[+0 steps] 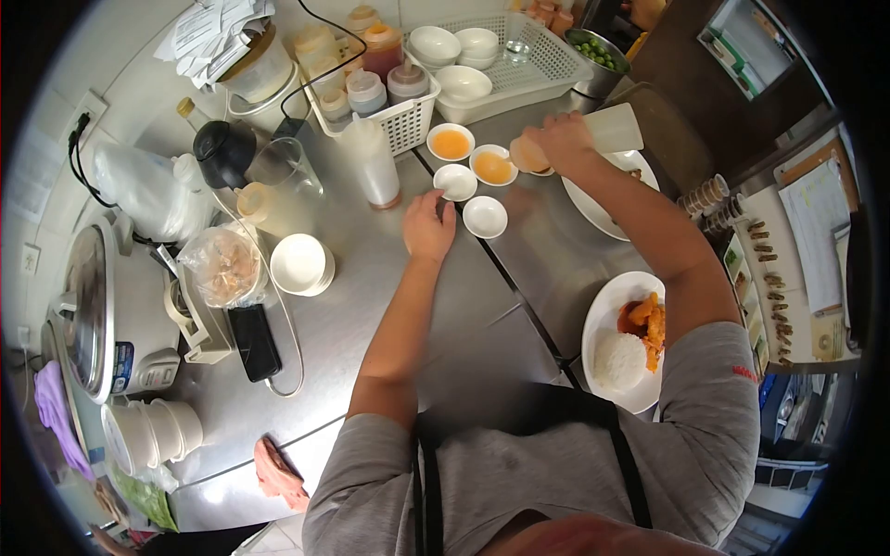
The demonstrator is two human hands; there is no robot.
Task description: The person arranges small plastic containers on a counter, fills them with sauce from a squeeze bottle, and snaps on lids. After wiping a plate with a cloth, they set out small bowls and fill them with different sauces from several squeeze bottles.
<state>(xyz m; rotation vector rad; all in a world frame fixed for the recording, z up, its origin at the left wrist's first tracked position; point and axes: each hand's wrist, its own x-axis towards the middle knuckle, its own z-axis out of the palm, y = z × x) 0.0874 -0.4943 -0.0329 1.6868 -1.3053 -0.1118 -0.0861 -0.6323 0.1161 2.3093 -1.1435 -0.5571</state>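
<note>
My right hand (562, 141) is wrapped round a pale squeeze bottle (616, 128), tilted nearly sideways with its orange-tinted end to the left. That end is beside a small white bowl of orange sauce (493, 167); a second sauce bowl (451, 142) stands behind it. My left hand (428, 230) rests near the table's middle, thumb and forefinger apart, fingertips at the near rim of a small white bowl (455, 183) with no orange sauce showing. Another small white bowl (485, 218) sits to its right. My right forearm partly covers a white plate (603, 206).
A plate of rice and orange-coated food (619, 361) lies near my right elbow. At left are a clear-and-white bottle (373, 167), stacked white bowls (300, 265), a phone (253, 341) on a cable and a rice cooker (116, 315). Baskets (413, 125) hold bottles and bowls behind.
</note>
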